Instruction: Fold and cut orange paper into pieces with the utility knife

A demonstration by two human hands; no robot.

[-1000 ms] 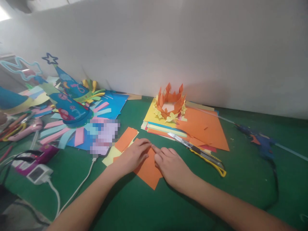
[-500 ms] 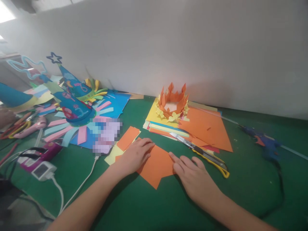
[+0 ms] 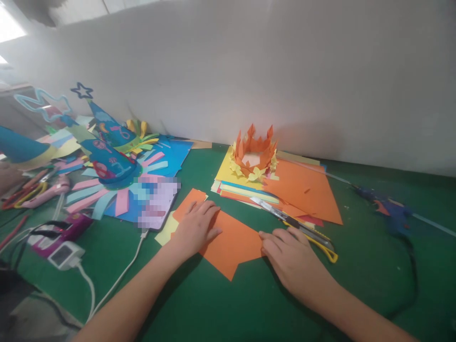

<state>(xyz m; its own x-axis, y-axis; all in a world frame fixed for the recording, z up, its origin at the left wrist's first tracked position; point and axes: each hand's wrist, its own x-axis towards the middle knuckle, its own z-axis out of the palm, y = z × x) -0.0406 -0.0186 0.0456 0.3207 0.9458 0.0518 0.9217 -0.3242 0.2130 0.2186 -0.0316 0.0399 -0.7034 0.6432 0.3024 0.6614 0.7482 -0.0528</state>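
A folded-looking sheet of orange paper (image 3: 231,242) lies on the green table before me. My left hand (image 3: 195,225) rests on its left part, fingers stretched out and thumb apart, pressing it down. At the paper's right corner, my right hand (image 3: 290,251) has its fingers bent together with the tips on the edge; its palm side is hidden. Just behind that hand lies a yellow utility knife (image 3: 302,230) with its blade out. Smaller orange and pale yellow paper pieces (image 3: 167,230) stick out past my left hand.
An orange paper crown (image 3: 253,152) stands on stacked coloured paper (image 3: 302,190) by the wall. To the right is a blue glue gun (image 3: 394,213). Decorated blue cone hats (image 3: 110,161), a charging phone (image 3: 160,206), a power strip (image 3: 64,230) and scissors (image 3: 32,190) crowd the left.
My right hand has shifted slightly right along the paper, its index finger drawn back to the corner and fingers closer together. My left hand has moved a little left; the paper stays nearly in place.
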